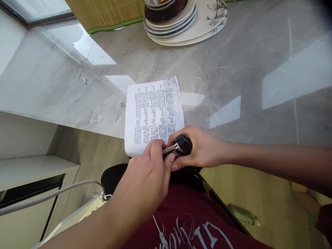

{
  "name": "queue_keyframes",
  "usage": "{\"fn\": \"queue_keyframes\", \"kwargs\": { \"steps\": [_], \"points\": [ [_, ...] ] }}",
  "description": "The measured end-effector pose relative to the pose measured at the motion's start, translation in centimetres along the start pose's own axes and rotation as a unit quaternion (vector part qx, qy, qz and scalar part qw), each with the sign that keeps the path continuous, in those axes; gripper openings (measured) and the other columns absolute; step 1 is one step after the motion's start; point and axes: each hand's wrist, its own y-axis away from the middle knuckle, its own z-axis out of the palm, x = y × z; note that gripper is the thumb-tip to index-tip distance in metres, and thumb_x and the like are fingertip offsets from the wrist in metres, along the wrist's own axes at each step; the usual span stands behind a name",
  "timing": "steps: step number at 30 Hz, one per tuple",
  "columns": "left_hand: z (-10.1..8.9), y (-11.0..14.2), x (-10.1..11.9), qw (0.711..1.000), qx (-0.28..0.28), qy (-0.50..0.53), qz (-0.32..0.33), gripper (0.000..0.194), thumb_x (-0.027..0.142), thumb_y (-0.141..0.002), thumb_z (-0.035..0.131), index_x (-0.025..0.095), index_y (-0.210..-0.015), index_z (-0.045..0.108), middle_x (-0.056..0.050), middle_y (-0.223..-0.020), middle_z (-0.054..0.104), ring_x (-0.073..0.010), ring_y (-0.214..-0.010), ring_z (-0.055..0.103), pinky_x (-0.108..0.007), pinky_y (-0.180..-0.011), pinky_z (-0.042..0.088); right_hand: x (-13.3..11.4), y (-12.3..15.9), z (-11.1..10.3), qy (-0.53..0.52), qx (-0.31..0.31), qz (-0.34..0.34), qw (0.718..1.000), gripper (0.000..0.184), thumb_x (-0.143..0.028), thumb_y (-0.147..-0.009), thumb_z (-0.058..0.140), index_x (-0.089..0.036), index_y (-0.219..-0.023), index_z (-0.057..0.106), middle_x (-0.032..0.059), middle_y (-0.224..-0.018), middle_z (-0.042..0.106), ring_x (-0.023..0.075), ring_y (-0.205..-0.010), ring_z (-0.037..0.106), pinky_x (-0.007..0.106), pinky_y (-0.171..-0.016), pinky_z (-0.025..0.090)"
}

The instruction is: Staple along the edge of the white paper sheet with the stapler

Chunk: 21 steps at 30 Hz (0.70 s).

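My left hand point(149, 169) and my right hand point(203, 148) are together at the counter's near edge, both closed on a small stapler point(184, 144). Its black rounded end shows in my right hand, and its silver metal part runs between the fingers of my left. My fingers cover much of it. Just beyond my hands lies a white printed paper point(154, 114) with dense lines of text. Its near-left corner curves over the counter edge, and the strip along its right side looks greyer and wrinkled. My right fingers are at its near-right corner; whether they touch it I cannot tell.
A grey marbled counter point(223, 90) spreads out ahead with bright window reflections. Stacked plates point(171, 22) stand at its far side beside a yellow-green mat point(111, 14). A grey cable point(64, 188) crosses the lower left, near a white cabinet point(31, 173).
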Motion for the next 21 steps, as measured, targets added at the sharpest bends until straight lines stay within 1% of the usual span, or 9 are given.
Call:
{"fn": "queue_keyframes", "kwargs": {
  "steps": [5,11,17,21],
  "points": [
    [0.05,-0.16,0.18,1.0,-0.01,0.024,-0.013,0.018,0.031,-0.11,0.037,0.021,-0.114,0.05,-0.007,-0.095,0.075,-0.0258,-0.067,0.07,-0.034,-0.058,0.042,0.01,-0.03,0.02,0.008,0.006,-0.003,1.0,0.034,-0.038,-0.07,0.093,-0.017,-0.083,0.071,-0.0034,-0.071,0.063,0.0134,-0.067,0.055,0.026,-0.059,0.041],
    [-0.04,-0.39,0.27,0.998,-0.024,0.038,-0.034,0.018,0.033,-0.11,0.036,0.021,-0.114,0.049,-0.007,-0.092,0.075,-0.0259,-0.067,0.069,-0.033,-0.058,0.038,-0.15,-0.03,-0.02,0.001,0.007,-0.004,1.0,0.033,-0.038,-0.071,0.093,-0.017,-0.081,0.068,-0.0042,-0.068,0.059,0.0123,-0.065,0.051,0.025,-0.058,0.04],
    [0.0,-0.51,0.27,0.998,-0.014,0.059,-0.026,0.016,0.034,-0.109,0.038,0.023,-0.111,0.049,-0.006,-0.089,0.074,-0.0252,-0.064,0.067,-0.033,-0.057,0.036,-0.05,-0.09,-0.1,-0.013,0.003,-0.015,1.0,0.034,-0.038,-0.071,0.093,-0.017,-0.08,0.068,-0.0043,-0.068,0.058,0.0117,-0.064,0.05,0.025,-0.055,0.039],
    [-0.15,-0.42,0.27,0.997,0.0,0.073,-0.006,0.014,0.034,-0.107,0.041,0.023,-0.11,0.048,-0.006,-0.09,0.073,-0.0268,-0.073,0.07,-0.035,-0.061,0.04,-0.08,-0.01,-0.11,-0.02,-0.007,-0.014,1.0,0.035,-0.038,-0.07,0.093,-0.017,-0.079,0.067,-0.0047,-0.066,0.057,0.0113,-0.061,0.048,0.025,-0.053,0.038]
  ]
}}
